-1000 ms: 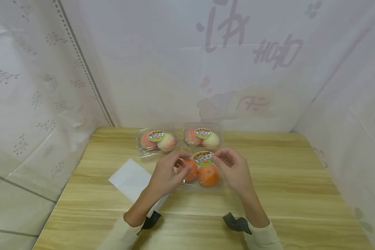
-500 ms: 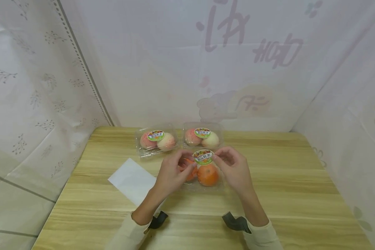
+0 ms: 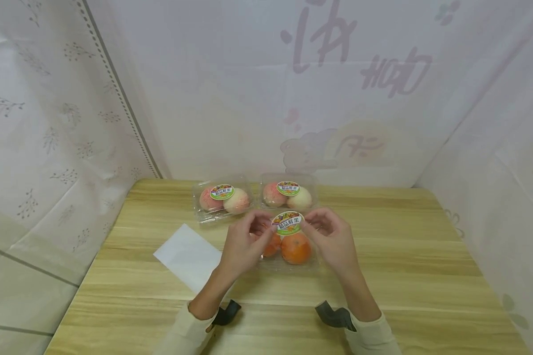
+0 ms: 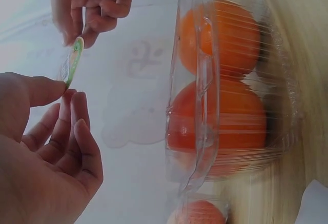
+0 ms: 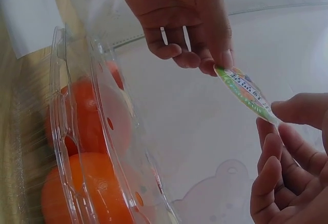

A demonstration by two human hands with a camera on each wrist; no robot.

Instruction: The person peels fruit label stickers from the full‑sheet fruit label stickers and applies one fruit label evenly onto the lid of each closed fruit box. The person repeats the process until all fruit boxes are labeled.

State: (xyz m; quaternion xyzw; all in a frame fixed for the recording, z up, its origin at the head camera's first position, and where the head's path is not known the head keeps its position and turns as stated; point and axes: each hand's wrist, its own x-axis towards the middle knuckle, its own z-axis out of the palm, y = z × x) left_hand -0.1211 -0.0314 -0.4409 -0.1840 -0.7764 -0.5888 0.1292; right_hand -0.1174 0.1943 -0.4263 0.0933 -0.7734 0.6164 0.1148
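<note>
A round, colourful label sticker point(image 3: 287, 223) is held above a clear plastic box point(image 4: 205, 131). Thumb and fingers of my left hand point(image 3: 244, 244) pinch its left edge, while my right hand point(image 3: 333, 239) pinches the right edge. Both wrist views show the sticker slightly bowed and apart from the box. Inside the box sit two orange fruits, one orange point(image 3: 296, 249) at the right and another orange point(image 3: 272, 245) partly behind my left hand.
Two clear boxes of pinkish peaches stand at the back, a left box point(image 3: 222, 197) and a right box point(image 3: 288, 194), each bearing a similar label. White paper point(image 3: 188, 256) lies left of my left hand on the wooden table point(image 3: 404, 261). Patterned curtains point(image 3: 231, 88) surround the table.
My left hand has moved right and up to the sticker and now pinches its left edge. My right hand has stayed nearly still, holding the other edge.
</note>
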